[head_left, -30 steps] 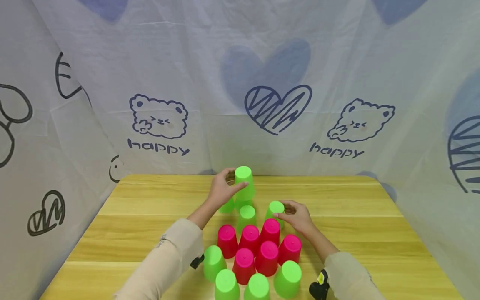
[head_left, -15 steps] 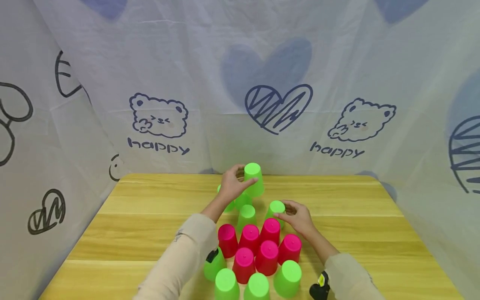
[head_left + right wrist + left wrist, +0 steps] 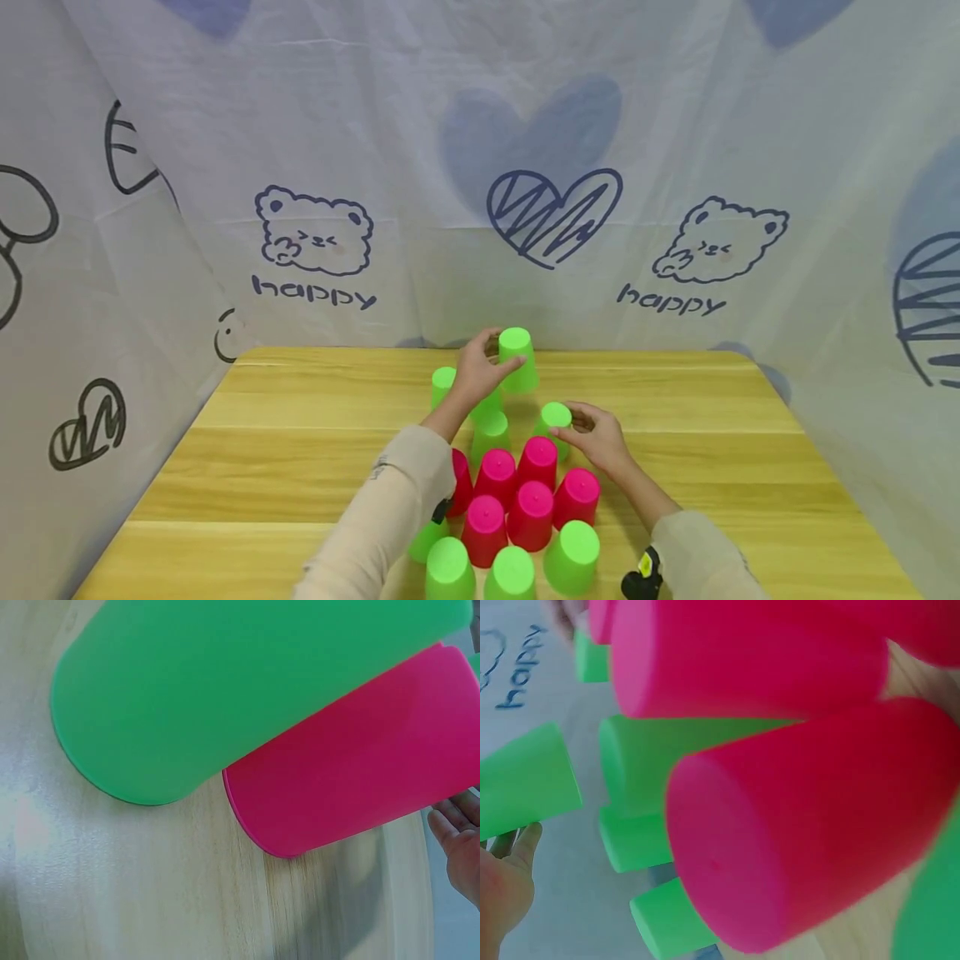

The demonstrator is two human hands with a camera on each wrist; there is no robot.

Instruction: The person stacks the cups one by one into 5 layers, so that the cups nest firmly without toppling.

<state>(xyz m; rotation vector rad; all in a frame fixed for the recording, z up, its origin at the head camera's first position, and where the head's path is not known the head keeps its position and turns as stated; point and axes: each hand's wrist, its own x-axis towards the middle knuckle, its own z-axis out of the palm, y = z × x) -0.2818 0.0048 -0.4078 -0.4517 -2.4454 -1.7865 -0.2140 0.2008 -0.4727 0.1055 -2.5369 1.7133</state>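
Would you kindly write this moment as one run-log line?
left hand: holds raised green cup | right hand: grips second green cup | red cups: grouped upside down on table

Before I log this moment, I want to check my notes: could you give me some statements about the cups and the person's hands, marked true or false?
1. The left hand holds a green cup above the table. True.
2. The right hand holds a second green cup. True.
3. The red cups stand mouth down. True.
4. There are five red cups in the head view. False: six show there.
5. The cups nearest the head camera are red. False: they are the front green cups.
6. Both sleeves are black. False: the sleeves are pale.
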